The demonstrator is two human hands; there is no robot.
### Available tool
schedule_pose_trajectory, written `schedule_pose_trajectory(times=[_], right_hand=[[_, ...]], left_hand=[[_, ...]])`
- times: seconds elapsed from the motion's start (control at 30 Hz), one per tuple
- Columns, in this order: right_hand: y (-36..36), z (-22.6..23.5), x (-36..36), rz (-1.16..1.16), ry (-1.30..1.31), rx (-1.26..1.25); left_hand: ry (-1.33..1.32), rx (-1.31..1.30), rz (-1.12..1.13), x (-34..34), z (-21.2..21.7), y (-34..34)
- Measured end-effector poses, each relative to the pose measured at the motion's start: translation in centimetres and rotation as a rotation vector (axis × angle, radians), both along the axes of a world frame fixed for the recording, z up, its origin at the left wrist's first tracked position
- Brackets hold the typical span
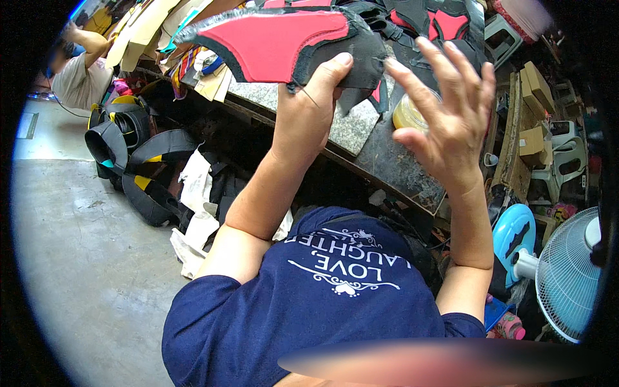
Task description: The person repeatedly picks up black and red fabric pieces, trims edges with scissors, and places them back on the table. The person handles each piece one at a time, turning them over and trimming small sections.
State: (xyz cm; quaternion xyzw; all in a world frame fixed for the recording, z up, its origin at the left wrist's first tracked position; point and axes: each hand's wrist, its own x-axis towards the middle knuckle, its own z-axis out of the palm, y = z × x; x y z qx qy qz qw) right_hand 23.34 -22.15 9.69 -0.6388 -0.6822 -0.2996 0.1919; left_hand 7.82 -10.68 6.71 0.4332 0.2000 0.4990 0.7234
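My left hand [309,119] is closed on a black, rubbery cut piece with a red panel [277,42], held up above the table edge. The thumb lies on the black part of its face; the other fingers are mostly hidden behind. My right hand [445,129] is raised beside the piece's right end, fingers spread, with nothing visible in it. A fingertip is close to the black edge; whether it touches I cannot tell. Partly behind this hand stands a clear jar of yellowish stuff [406,116]. Similar red and black pieces [448,24] lie farther back on the table.
A speckled grey slab [351,134] lies on the dark worktable [403,171]. Black curved parts with yellow patches [148,193] are heaped at the left. Cardboard boxes [535,145] and a standing fan [567,274] are at the right. Another person [84,80] is at the far left.
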Motion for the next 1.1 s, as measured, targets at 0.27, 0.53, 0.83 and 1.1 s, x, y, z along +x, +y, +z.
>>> schedule_pose_trajectory(times=[0.27, 0.53, 0.83, 1.1], right_hand=[[0.8, -1.3, 0.1, 0.156, 0.129, 0.060], [2.3, -2.6, -0.4, 0.427, 0.795, 0.009], [2.4, -4.0, -0.8, 0.227, 0.488, -0.031], [2.5, -2.2, 0.0, 0.089, 0.139, 0.074]], left_hand=[[-0.154, -0.119, -0.122, 0.8, -0.5, -0.5], [-0.545, -0.389, -0.501, 0.8, -1.2, 1.2], [-0.553, -0.442, -0.481, 1.1, -1.7, 1.4], [-0.542, -0.285, -0.528, 0.7, -2.0, 0.5]])
